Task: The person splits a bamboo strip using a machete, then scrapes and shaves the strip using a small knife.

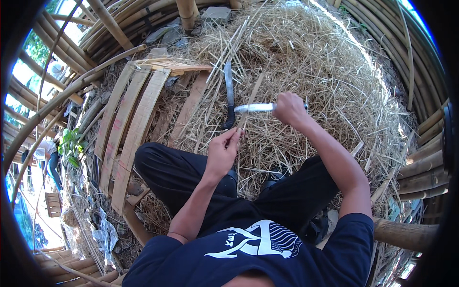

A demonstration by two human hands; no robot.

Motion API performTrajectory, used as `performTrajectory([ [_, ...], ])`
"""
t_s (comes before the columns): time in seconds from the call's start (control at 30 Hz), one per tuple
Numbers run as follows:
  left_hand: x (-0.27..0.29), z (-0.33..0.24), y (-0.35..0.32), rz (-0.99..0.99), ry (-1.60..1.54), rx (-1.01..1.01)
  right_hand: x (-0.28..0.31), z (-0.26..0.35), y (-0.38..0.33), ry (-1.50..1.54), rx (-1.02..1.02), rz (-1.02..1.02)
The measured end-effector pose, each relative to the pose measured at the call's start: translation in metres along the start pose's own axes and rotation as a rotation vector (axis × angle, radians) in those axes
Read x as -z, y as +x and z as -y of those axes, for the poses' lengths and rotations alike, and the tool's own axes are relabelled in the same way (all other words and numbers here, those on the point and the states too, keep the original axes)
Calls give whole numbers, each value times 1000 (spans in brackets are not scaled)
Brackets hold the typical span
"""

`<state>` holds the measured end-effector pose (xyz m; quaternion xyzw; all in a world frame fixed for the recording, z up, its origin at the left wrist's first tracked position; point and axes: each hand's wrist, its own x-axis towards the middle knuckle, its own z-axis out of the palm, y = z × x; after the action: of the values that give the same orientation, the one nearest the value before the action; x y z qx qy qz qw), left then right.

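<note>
My left hand [223,152] pinches the lower end of a thin, flat bamboo strip [256,90], which slants up and away to the right. In my right hand [290,109] is a knife [258,107], its bright blade pointing left and lying across the strip. The blade looks slightly blurred. Just left of the strip a machete [229,88] with a black handle rests on the shavings, its blade pointing away from me. The near end of its handle is close to my left fingers.
Bamboo shavings [325,62] cover the ground. Several thin strips [235,45] lie beyond the machete. A slatted wooden crate [138,124] stands at left, and bamboo poles [406,52] are stacked at right. Another person [47,153] is far left.
</note>
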<state>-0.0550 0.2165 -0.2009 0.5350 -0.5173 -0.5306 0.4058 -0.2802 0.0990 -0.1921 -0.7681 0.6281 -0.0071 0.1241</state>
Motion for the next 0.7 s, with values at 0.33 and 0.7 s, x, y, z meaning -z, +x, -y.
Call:
performTrajectory([
  [0.33, 18, 19, -43, 28, -20, 111, 10, -135, 45, 193, -688, -315],
  [0.7, 22, 2, 2, 49, 22, 12, 40, -28, -6, 920, -198, 94],
])
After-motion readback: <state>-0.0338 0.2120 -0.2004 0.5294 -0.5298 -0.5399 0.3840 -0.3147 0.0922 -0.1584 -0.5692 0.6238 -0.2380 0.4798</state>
